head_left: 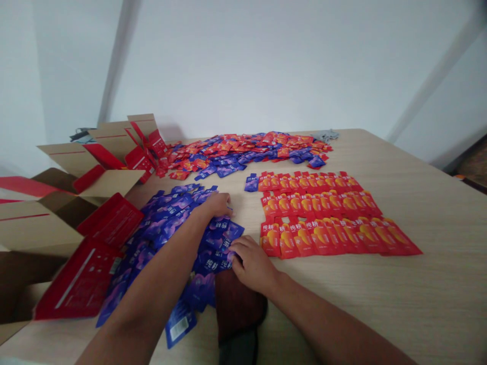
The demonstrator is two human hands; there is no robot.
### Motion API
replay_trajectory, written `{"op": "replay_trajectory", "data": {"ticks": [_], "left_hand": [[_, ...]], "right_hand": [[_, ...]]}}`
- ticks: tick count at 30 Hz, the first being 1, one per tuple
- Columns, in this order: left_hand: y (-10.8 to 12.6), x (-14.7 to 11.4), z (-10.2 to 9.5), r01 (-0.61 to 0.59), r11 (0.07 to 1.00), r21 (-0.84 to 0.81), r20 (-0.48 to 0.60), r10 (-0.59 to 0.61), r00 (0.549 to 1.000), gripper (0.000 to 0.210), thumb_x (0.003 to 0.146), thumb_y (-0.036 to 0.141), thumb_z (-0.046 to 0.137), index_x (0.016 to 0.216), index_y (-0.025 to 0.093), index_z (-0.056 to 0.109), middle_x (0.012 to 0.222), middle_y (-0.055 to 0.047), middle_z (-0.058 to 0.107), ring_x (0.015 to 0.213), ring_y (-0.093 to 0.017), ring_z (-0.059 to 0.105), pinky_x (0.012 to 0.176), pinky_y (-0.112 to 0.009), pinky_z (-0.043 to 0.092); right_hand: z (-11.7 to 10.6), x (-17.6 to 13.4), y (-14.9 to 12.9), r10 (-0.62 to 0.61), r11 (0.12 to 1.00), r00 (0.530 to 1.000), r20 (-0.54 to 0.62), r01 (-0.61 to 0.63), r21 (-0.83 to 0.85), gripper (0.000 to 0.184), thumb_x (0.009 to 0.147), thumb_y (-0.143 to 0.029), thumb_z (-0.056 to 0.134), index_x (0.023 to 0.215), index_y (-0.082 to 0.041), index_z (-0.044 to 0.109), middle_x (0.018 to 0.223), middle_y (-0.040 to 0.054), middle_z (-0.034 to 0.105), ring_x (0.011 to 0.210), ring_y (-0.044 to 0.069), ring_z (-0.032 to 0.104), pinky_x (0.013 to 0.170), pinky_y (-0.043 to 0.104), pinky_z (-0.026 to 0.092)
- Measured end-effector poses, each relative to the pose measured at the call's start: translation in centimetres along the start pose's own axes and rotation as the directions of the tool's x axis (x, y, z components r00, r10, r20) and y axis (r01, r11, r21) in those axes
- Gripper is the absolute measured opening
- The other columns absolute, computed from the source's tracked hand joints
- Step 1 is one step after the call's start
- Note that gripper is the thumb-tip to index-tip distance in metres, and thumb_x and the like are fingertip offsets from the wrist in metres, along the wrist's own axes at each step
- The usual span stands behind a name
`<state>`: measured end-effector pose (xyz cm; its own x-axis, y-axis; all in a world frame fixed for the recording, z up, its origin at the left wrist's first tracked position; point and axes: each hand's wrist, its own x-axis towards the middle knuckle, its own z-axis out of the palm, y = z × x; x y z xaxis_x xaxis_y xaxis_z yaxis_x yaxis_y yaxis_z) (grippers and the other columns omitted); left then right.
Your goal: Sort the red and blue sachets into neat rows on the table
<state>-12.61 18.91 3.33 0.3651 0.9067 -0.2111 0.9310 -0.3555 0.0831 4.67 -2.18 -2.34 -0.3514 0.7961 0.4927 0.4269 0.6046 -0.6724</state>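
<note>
Many flat blue-and-purple spouted pouches (178,205) lie in an overlapping pile at the centre left. My left hand (219,204) is at the pile's far right edge, its fingers bent around a bit of blue pouch; its palm is hidden. Nearer to me, my right hand (253,261) pinches the edge of a blue pouch (216,263) between thumb and fingers. To the right, red-orange pouches (323,235) are laid face up in three overlapping rows. A single blue pouch (251,182) sits at the left end of the farthest row.
A long mixed heap of red and blue pouches (247,147) runs along the table's back. Open red-and-brown cardboard boxes (95,274) crowd the left. A dark brown, fabric-like item (239,309) is in front of me. Grey crumpled material (327,135) lies at the back right.
</note>
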Motion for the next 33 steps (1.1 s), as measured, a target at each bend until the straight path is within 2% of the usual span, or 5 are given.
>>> {"op": "replay_trajectory", "data": {"ticks": [4,8,21,28,33], "left_hand": [[0.3,-1.0,-0.7,-0.020,1.000,0.023,-0.054,0.021,0.998,0.055,0.073,0.057,0.081,0.115,0.022,0.078,0.119,-0.012,0.078,0.120,-0.033,0.067,0.110,-0.038,0.047],[1.1,-3.2,-1.1,0.153,0.984,0.086,-0.222,-0.131,0.966,0.054,0.088,0.061,0.063,0.114,0.015,0.076,0.121,-0.021,0.075,0.120,-0.039,0.067,0.104,-0.045,0.051],[4.7,-7.2,1.3,0.309,0.951,-0.017,-0.150,-0.308,0.940,0.064,0.080,0.053,0.075,0.128,0.015,0.058,0.122,-0.022,0.075,0.115,-0.038,0.073,0.090,-0.038,0.053],[3.9,-9.6,1.2,0.092,0.946,-0.312,-0.285,-0.185,0.940,0.019,0.093,0.038,0.063,0.095,0.020,0.069,0.098,-0.008,0.078,0.095,-0.026,0.073,0.082,-0.033,0.051],[3.8,-12.4,0.7,-0.109,0.694,-0.711,-0.156,-0.004,0.988,0.032,0.096,0.050,0.064,0.100,0.019,0.071,0.084,-0.001,0.072,0.067,-0.016,0.064,0.059,-0.027,0.050]], "right_hand": [[-0.1,0.0,0.0,0.004,1.000,1.000,0.005,-0.004,0.003,0.024,0.094,-0.009,0.063,0.112,-0.022,0.072,0.112,0.0078,0.074,0.110,0.025,0.064,0.100,0.042,0.054],[0.0,0.0,0.0,0.008,1.000,1.000,0.005,-0.008,0.007,0.024,0.094,-0.010,0.063,0.112,-0.024,0.072,0.111,0.0069,0.074,0.109,0.025,0.064,0.099,0.043,0.054],[0.1,-0.1,0.2,0.002,1.000,1.000,-0.008,-0.002,0.014,0.025,0.092,-0.008,0.063,0.111,-0.023,0.071,0.112,0.0079,0.073,0.109,0.025,0.065,0.100,0.043,0.055],[0.5,-0.3,0.3,0.065,0.997,0.991,-0.117,-0.059,0.056,0.036,0.093,-0.011,0.061,0.127,-0.024,0.064,0.123,0.0110,0.070,0.120,0.028,0.064,0.107,0.049,0.055],[-0.6,0.1,0.0,0.158,0.986,0.908,-0.388,-0.164,0.017,0.065,0.101,-0.029,0.060,0.161,-0.020,0.034,0.161,0.0220,0.044,0.149,0.035,0.045,0.114,0.057,0.050]]}}
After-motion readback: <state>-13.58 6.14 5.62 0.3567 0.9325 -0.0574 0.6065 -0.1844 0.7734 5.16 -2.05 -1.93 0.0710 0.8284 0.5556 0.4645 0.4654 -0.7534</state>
